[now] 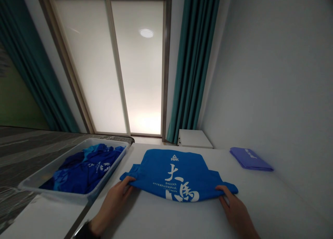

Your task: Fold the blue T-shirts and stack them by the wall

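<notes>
A blue T-shirt [153, 166] with white lettering and a PEAK logo lies partly folded on the white tabletop [161, 220] in front of me. My left hand [118, 195] pinches its near left corner, thumb and fingers closed on the cloth. At the near right corner, my right hand [232, 206] grips the fabric the same way. The shirt's near edge curves between the two hands and seems slightly raised. A dark watch band circles my left wrist.
To the left stands a translucent plastic bin [88, 198] holding crumpled blue clothing [85, 171]. A folded purple garment [251, 159] lies at the right, near the wall. Beyond the table's far edge is a white cabinet [195, 138]. A dark patterned surface [15, 152] extends at far left.
</notes>
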Demonstrator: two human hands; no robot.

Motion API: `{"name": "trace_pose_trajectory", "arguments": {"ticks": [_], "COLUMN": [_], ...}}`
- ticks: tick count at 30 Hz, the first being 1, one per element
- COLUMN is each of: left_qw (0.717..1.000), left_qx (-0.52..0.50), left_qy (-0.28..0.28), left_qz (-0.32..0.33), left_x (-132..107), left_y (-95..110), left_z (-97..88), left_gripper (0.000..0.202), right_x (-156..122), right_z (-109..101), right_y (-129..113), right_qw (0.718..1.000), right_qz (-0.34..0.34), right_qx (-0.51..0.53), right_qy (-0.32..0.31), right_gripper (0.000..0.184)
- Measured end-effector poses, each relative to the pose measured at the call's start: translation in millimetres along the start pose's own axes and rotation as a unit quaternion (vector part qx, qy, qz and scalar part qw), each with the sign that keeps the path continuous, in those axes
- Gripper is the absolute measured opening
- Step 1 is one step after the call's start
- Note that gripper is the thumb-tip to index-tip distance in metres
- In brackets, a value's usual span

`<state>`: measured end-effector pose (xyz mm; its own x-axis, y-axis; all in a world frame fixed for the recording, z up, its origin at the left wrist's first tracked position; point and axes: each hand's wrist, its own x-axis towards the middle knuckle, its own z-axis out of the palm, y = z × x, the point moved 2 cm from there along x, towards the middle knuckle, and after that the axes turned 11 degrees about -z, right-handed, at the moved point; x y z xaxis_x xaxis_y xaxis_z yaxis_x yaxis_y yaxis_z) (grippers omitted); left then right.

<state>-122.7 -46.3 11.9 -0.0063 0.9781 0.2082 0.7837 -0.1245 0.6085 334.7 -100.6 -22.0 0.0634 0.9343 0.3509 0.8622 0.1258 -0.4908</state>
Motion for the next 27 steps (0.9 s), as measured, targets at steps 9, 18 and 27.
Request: {"name": "trace_pose_trajectory", "arguments": {"ticks": [9, 18, 27], "left_qw": [0.995, 0.988, 0.991], "left_qx": [-0.054, -0.06, -0.03], "left_qy": [0.066, -0.112, -0.06], "left_qz": [-0.047, -0.089, -0.114], "left_x": [34.5, 138.6, 205.7], "left_y": [84.7, 77.0, 29.6], "left_z": [-96.9, -70.6, 42.8], "left_gripper": [0.036, 0.02, 0.005], "right_x": [49.3, 156.7, 207.7], "right_z": [-88.7, -80.0, 31.1], "right_y": [-60.3, -67.5, -12.2], "right_qw": [0.986, 0.997, 0.991], "right_qz": [0.004, 0.013, 0.102], "right_qx": [0.074, -0.077, -0.006], "right_qy": [0.151, -0.002, -0.091], "right_gripper": [0.032, 0.016, 0.025]}}
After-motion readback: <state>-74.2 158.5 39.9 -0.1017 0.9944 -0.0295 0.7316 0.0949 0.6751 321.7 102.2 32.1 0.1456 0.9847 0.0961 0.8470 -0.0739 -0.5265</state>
